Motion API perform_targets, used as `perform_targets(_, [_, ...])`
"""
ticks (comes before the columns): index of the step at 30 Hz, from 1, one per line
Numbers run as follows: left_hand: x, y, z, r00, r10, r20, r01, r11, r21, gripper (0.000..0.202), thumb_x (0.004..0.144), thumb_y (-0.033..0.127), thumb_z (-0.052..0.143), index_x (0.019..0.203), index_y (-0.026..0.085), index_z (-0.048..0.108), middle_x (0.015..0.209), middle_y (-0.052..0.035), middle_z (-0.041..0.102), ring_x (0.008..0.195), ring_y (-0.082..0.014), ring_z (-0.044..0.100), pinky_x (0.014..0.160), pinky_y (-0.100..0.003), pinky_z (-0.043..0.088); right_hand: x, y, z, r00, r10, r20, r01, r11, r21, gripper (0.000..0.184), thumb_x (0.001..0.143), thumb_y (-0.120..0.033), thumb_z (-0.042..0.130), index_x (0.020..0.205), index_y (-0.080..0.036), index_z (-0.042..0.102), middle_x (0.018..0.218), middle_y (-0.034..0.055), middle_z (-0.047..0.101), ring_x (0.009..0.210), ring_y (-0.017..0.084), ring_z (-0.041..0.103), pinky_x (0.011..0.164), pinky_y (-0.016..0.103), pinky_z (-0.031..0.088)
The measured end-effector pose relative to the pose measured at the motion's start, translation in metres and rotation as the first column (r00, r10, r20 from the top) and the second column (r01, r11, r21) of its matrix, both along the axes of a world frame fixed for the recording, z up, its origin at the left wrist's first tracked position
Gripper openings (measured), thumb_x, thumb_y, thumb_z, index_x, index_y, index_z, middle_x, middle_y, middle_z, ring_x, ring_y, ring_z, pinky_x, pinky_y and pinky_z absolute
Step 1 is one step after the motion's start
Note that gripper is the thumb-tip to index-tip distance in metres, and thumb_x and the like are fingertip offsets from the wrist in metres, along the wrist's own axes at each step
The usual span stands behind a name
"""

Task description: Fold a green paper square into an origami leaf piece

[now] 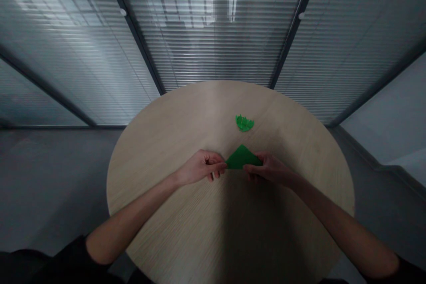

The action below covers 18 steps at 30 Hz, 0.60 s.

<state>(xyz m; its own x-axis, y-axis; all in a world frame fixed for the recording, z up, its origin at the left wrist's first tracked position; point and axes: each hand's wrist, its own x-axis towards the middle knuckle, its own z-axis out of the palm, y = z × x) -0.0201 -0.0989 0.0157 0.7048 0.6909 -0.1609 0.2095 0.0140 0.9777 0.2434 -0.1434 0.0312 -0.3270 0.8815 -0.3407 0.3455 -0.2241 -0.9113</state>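
A dark green paper (241, 157), folded into a triangle with its tip pointing away from me, lies at the middle of a round light-wood table (186, 230). My left hand (202, 167) pinches the triangle's left corner with curled fingers. My right hand (270, 169) pinches its right corner, thumb on top. Farther back on the table sits a small folded green paper figure (244, 123) with jagged points, untouched.
Glass walls with horizontal blinds and dark frames rise behind the table. Grey floor surrounds the table on both sides. A faint reflection of a person shows in the glass straight ahead.
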Motion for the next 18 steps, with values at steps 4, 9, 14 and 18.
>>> perform_targets(4, [0.0000, -0.0013, 0.0000, 1.000, -0.006, -0.004, 0.006, 1.000, -0.002, 0.036, 0.093, 0.047, 0.069, 0.082, 0.012, 0.069, 0.073, -0.0035, 0.069, 0.059, -0.0098, 0.062, 0.050, -0.018, 0.052, 0.0006, 0.0002, -0.0015, 1.000, 0.008, -0.005, -0.008, 1.000, 0.002, 0.030, 0.076, -0.046, 0.075, 0.071, -0.017, 0.067, 0.064, 0.0017, 0.068, 0.052, 0.011, 0.059, 0.050, 0.022, 0.044])
perform_targets(9, [0.0004, -0.0026, -0.0007, 1.000, -0.007, -0.015, 0.007, 1.000, -0.007, 0.039, 0.092, 0.050, 0.068, 0.080, 0.013, 0.068, 0.071, -0.0026, 0.068, 0.057, -0.0096, 0.061, 0.048, -0.018, 0.052, 0.0005, 0.0007, -0.0014, 1.000, 0.013, -0.001, -0.013, 1.000, -0.003, 0.032, 0.074, -0.048, 0.075, 0.071, -0.017, 0.066, 0.063, 0.0020, 0.068, 0.050, 0.010, 0.058, 0.048, 0.021, 0.041])
perform_targets(14, [0.0005, -0.0032, -0.0016, 0.999, -0.003, -0.050, 0.002, 1.000, -0.012, 0.041, 0.092, 0.052, 0.067, 0.080, 0.013, 0.066, 0.069, -0.0025, 0.067, 0.055, -0.0102, 0.061, 0.048, -0.020, 0.052, 0.0004, 0.0009, -0.0009, 1.000, 0.011, 0.000, -0.011, 1.000, 0.003, 0.032, 0.075, -0.048, 0.075, 0.073, -0.018, 0.065, 0.063, 0.0015, 0.068, 0.050, 0.010, 0.057, 0.048, 0.021, 0.041])
perform_targets(18, [0.0009, -0.0046, 0.0000, 0.998, 0.002, -0.058, -0.002, 1.000, -0.008, 0.040, 0.092, 0.052, 0.066, 0.079, 0.014, 0.065, 0.068, -0.0022, 0.066, 0.055, -0.0104, 0.061, 0.047, -0.020, 0.052, 0.0005, 0.0009, -0.0012, 1.000, 0.010, 0.015, -0.011, 1.000, 0.019, 0.033, 0.075, -0.050, 0.075, 0.073, -0.018, 0.066, 0.064, 0.0016, 0.068, 0.052, 0.011, 0.058, 0.049, 0.021, 0.042])
